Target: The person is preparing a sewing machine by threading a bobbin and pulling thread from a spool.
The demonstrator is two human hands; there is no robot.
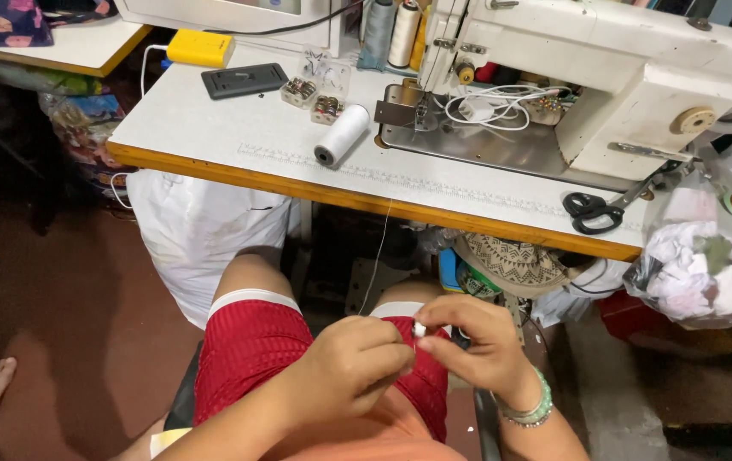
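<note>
My left hand (350,363) and my right hand (478,341) meet over my lap, above red shorts (250,350). Between their fingertips they pinch a small white object (419,329); what it is I cannot tell. A thin white thread (379,256) runs from my hands up to the table's front edge. Ahead stands a white sewing machine (630,68) on a white table with a wooden edge (212,166). A white thread spool (342,134) lies on its side left of the machine's metal plate.
Black-handled scissors (592,211) lie near the table's right front edge. A clear plastic bag of fabric scraps (707,265) hangs at the right. A white sack (204,230) sits under the table. A yellow box (200,48), a black case (244,80) and bobbin boxes (314,90) lie on the table.
</note>
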